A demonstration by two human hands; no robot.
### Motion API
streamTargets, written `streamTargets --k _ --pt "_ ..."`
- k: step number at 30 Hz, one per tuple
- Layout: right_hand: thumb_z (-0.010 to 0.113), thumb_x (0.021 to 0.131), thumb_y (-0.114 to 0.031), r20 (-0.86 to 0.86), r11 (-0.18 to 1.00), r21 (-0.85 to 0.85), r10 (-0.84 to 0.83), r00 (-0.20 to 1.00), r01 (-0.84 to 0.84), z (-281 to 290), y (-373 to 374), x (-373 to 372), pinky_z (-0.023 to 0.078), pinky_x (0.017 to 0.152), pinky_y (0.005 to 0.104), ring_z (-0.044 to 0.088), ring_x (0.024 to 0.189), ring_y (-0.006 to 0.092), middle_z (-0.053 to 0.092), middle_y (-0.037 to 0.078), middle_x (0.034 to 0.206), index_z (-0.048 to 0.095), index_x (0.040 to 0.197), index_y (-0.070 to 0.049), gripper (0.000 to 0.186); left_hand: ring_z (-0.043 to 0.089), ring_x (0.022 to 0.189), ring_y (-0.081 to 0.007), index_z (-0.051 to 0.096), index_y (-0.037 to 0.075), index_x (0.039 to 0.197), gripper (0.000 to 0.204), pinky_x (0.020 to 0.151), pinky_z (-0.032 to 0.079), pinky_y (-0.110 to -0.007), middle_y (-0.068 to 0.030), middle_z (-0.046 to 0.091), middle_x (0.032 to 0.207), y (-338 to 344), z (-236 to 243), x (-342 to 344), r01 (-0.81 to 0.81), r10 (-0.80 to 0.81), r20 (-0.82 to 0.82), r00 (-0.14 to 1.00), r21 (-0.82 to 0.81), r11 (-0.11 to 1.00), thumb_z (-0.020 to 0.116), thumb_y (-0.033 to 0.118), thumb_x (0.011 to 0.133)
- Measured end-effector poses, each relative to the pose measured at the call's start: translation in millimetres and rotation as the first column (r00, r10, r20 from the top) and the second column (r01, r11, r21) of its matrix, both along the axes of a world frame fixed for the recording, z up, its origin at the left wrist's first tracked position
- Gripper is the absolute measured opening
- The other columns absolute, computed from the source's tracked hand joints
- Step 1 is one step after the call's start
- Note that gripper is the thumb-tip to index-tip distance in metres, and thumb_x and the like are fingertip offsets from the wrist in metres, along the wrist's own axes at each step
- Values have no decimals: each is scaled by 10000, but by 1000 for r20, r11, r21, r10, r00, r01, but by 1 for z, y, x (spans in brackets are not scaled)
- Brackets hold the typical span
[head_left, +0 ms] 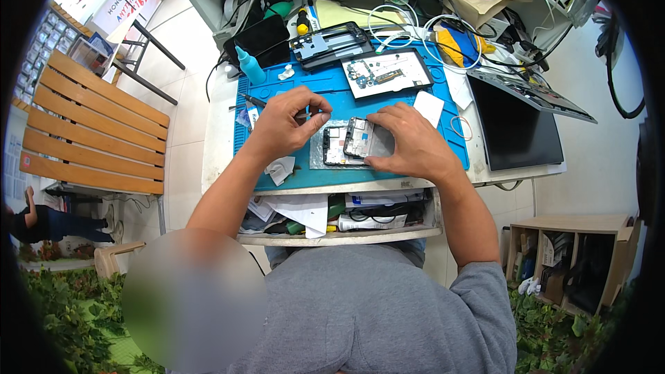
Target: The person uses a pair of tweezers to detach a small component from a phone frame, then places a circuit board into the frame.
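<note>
My left hand (291, 119) is curled above the blue mat (273, 180), its fingertips closed round a thin silvery item that I cannot make out. Just right of it, my right hand (409, 140) grips an opened phone frame (357, 137) by its edge between thumb and fingers. That frame overlaps a second opened phone (334, 145), which lies on a clear plastic sheet (316, 158). A dark pen-like tool (253, 100) shows beside my left hand, partly hidden by it. Behind my hands lie a white tray with small phone parts (384, 73) and black phone housings (329, 45).
A blue bottle (249, 66) stands at the mat's back left; a tangle of cables (450, 34) fills the back right. An open laptop-like device (519, 138) sits rightward. An open drawer (339, 232) is below the desk edge. A person (45, 225) stands far left near a slatted bench (97, 125).
</note>
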State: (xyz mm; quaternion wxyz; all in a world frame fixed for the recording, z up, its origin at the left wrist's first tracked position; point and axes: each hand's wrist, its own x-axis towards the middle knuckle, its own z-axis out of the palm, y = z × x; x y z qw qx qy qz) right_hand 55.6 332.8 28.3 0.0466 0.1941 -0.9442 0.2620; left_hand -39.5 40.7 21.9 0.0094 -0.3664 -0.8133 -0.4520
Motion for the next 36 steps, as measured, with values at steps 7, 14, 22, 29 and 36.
streamTargets --k 7,14,22,29,36 --pt "1000 748 -284 30 995 -38 95 995 -94 4 2 3 551 1117 464 679 1237 372 753 186 1286 718 1437 23 805 587 744 -69 832 58 1081 130 661 460 -258 -7 772 971 15 1 14 27 -27 189 982 2 1000 878 33 962" --pt "1035 739 -251 87 993 -115 3 996 7 1 1 11 569 1091 453 689 1230 366 728 183 1285 557 1644 -30 1047 796 940 -202 860 74 1091 216 822 620 -324 -65 845 1063 32 -19 17 83 -84 62 995 23 996 872 -46 912" --pt "1032 747 -262 67 994 -107 6 998 1 -4 2 11 580 1087 447 695 1238 363 732 173 1298 534 1665 -40 1068 829 993 -232 873 88 1095 270 861 663 -344 -71 853 1094 34 -26 17 97 -96 -62 993 6 995 878 -72 878" --pt "1033 747 -281 77 997 -82 -4 997 10 -4 1 11 585 1087 441 697 1245 354 743 167 1303 534 1664 -33 1073 835 985 -232 886 124 1097 328 843 677 -337 -52 855 1120 33 -22 13 104 -121 -144 982 -117 988 895 -79 839" --pt "1035 744 -286 69 997 -79 2 998 4 -4 2 10 591 1084 442 699 1254 353 740 165 1312 536 1666 -39 1077 835 993 -230 887 121 1093 334 854 679 -336 -48 857 1127 33 -20 13 124 -129 -96 987 -59 991 883 -98 841"
